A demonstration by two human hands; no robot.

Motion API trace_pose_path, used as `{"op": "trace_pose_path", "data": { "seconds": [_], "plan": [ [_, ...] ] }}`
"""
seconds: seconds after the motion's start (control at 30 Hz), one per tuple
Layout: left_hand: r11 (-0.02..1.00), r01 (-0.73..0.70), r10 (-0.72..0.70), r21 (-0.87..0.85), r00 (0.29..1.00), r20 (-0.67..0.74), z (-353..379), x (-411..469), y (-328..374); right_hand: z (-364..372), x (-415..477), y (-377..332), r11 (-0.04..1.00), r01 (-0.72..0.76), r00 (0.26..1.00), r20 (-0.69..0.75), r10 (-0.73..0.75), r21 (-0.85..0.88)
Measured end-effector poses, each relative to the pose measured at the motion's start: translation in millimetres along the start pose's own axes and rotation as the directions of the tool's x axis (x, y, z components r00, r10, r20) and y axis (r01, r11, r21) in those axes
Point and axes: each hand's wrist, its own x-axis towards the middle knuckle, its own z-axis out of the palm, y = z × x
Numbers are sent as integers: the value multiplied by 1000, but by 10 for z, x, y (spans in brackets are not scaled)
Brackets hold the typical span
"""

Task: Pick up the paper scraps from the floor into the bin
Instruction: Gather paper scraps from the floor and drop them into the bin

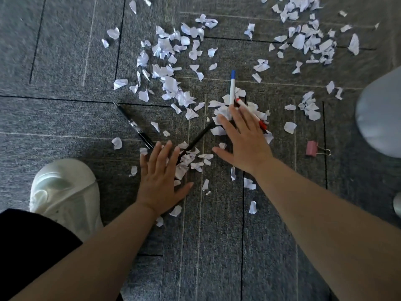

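While both hands lie flat and spread on the grey carpet floor [65, 61], neither grip holds anything: left hand [161, 181] and right hand [243, 140] rest on torn white paper scraps [169, 61], which litter the carpet ahead. Nearby lie a black pen [134, 127], two markers (blue-capped [232, 88], red-capped [253, 115]) and a pink binder clip [312, 148].

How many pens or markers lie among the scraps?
4: black pen left, black marker between the hands, blue-capped marker and red marker by the right hand. Scraps may hide others.
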Motion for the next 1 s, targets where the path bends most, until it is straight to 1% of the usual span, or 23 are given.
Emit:
{"op": "trace_pose_path", "data": {
  "seconds": [0.13, 0.17, 0.27, 0.37, 0.4, 0.43, 0.47, 0.53, 0.57, 0.63, 0.7, 0.73, 0.8, 0.87, 0.93, 1.0],
  "plan": [
    [998, 63, -62, -32, 998, 26, -61, 102, -14, 63, -33, -109, 999, 35, 999, -17, -35, -18],
    [998, 46, -45, -51, 999, 17, -61, 88, -32, 95, -86, -131, 1000, 24, 999, -40, -24, -1],
    [997, -54, 51, -47, 996, -74, -24, -27, -91, 176, -281, -171, 999, 14, 994, -107, -10, 39],
    [995, -72, 61, -67, 986, -156, 11, -208, -69, 276, -504, -166, 992, 102, 977, -193, -85, 76],
    [995, -70, 56, -75, 983, -174, 15, -268, -55, 301, -582, -158, 989, 112, 970, -225, -88, 96],
    [994, -73, 57, -84, 982, -181, 23, -329, -47, 332, -671, -142, 990, 91, 967, -247, -61, 111],
    [992, -80, 62, -98, 982, -179, 40, -394, -47, 357, -775, -124, 991, 38, 968, -252, -5, 125],
    [986, -77, 56, -146, 988, -146, 69, -539, -54, 414, -989, -99, 981, -88, 970, -208, 124, 173],
    [984, -79, 59, -163, 990, -125, 90, -618, -55, 454, -1093, -105, 974, -133, 973, -162, 163, 185],
    [985, -97, 87, -144, 993, -76, 141, -761, -39, 539, -1235, -148, 978, -169, 982, -63, 177, 119],
    [988, -116, 114, -100, 993, -27, 176, -816, 17, 575, -1224, -190, 982, -179, 984, -1, 179, 54],
    [987, -138, 138, -76, 990, -18, 191, -800, 50, 565, -1162, -209, 983, -178, 984, 6, 178, 49],
    [979, -201, 201, -21, 979, -11, 207, -705, 126, 523, -970, -238, 988, -146, 989, -5, 146, 41],
    [975, -218, 219, 28, 976, -9, 205, -551, 191, 465, -742, -249, 994, -103, 994, -19, 103, 31],
    [984, -164, 164, 74, 986, -1, 168, -355, 210, 389, -517, -253, 997, -77, 996, -35, 78, 27],
    [992, -67, 69, 109, 998, -12, 121, -154, 157, 290, -308, -261, 998, -59, 998, -18, 59, 37]
  ]
}}
